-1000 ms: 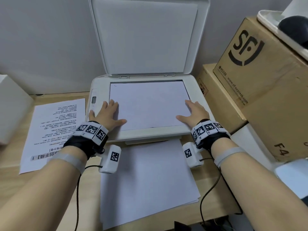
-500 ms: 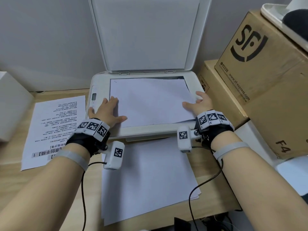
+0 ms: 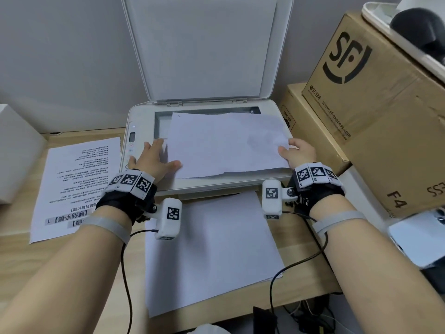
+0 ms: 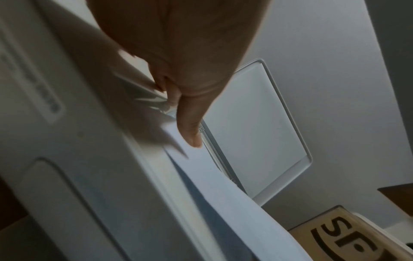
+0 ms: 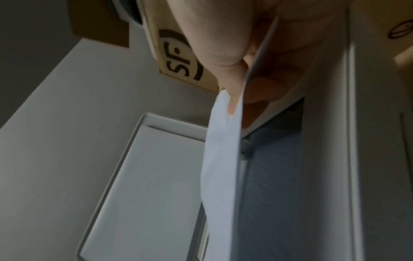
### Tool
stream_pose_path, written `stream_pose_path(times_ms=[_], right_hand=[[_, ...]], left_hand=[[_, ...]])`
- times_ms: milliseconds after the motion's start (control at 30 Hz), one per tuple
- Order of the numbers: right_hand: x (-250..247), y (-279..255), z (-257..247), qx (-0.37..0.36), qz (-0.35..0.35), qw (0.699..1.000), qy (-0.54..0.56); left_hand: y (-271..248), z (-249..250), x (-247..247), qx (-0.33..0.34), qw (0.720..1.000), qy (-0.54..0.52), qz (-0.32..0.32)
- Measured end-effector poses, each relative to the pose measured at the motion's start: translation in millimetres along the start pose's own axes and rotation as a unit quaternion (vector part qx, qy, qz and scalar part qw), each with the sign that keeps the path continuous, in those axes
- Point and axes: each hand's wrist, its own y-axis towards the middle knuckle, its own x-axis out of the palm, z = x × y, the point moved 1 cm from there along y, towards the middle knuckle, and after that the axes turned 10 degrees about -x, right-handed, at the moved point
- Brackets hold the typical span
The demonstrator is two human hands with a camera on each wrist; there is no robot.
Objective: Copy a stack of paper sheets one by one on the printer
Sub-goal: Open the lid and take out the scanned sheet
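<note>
— Fingers (image 5: 263, 84) of the right hand (image 3: 298, 153) pinch the sheet's (image 3: 226, 145) 3 o'clock edge, thumb on top; the sheet hangs skewed over the printer (image 3: 144, 131) glass.

— And the left hand (image 3: 154, 157)?

— Spread flat at 9 o'clock, thumb on the near corner. One-sided pulling could crease or tear the sheet.

— Anything else?

— It could slide off toward the stack (image 3: 212, 249) on the worktop (image 3: 19, 225) at 6 o'clock and get mixed in.
</note>
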Motion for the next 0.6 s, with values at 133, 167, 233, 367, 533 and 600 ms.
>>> stream_pose_path(times_ms=[133,167,233,367,533,600], right_hand=[[-6.8,-10.6,1.2,-0.029,-0.005,0.991,0.133],[-7.6,-12.2,0.4,-0.036,-0.009,0.986,0.161],[-8.5,-14.3,-1.3,-0.046,-0.021,0.976,0.21],[-7.3,-18.4,-3.7,-0.04,-0.033,0.962,0.267],[-1.6,-25.3,-6.2,-0.025,-0.04,0.959,0.28],[-2.2,-32.3,-4.7,-0.021,-0.03,0.963,0.268]], left_hand=[[7.9,-4.1,1.7,0.003,0.997,-0.066,-0.028],[7.9,-3.5,1.4,0.012,0.993,-0.114,-0.034],[4.3,-0.2,0.8,0.025,0.977,-0.209,-0.028],[0.4,-3.0,-4.7,0.035,0.92,-0.389,-0.027],[-12.6,-17.3,-9.1,0.015,0.868,-0.496,-0.004],[-26.5,-23.5,-8.4,0.019,0.863,-0.505,0.017]])
